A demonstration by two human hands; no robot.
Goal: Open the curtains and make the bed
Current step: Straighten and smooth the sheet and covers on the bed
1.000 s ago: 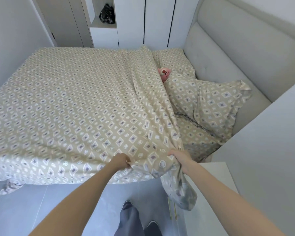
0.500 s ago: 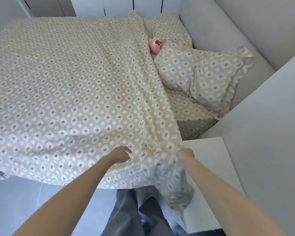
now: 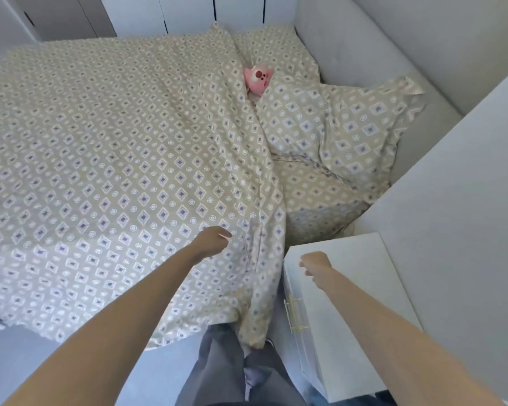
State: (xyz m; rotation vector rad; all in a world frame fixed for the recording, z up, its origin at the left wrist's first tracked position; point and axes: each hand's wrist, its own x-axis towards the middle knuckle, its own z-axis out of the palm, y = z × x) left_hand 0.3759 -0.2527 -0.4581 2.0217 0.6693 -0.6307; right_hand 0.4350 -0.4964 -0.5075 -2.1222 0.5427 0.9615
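The duvet [image 3: 123,177] is spread over the bed, its corner sagging off at 5 o'clock; slippage is risked. The pillow [image 3: 335,133] lies crumpled at 1 o'clock. The left hand [image 3: 213,240] is curled against the duvet; whether it is gripped cannot be told. Nothing is held in the fisted right hand [image 3: 314,263].

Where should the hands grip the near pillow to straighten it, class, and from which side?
Grip the pillow by its flared corner flap nearest the headboard, reaching from the nightstand side; that flap sticks up free, while the duvet overlaps the opposite edge.

White nightstand [image 3: 361,276] beside grey headboard [image 3: 373,54]; white wardrobe doors [image 3: 188,13] beyond.
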